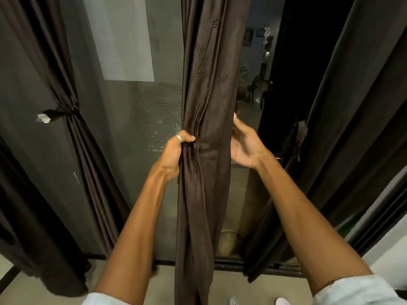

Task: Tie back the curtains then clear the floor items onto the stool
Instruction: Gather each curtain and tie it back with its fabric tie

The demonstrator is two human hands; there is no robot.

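- Middle curtain (209,95): hung from above the frame down to the floor (242,285), between the two arms, drawn into a narrow column of folds and not yet tied.
- Handling, as judged: soft, limp and light cloth with a faint sheen. It would likely take any shape but slide apart once released, so the bundle needed constant hold until bound.
- Best hold, as judged: round the whole gathered column at about waist height, level with the tie on the neighbouring curtain.
- Left grip (176,150): closed on the bunched pleats at the curtain's left edge, thumb over the folds.
- Right grip (244,146): open, with the palm facing the curtain's right edge and the thumb straight. Its fingertips were hidden behind the cloth.
- Left curtain (88,150): already cinched by a dark tieback (63,112).
- Right curtain (343,128): hung loose.
- Stool: not in view.
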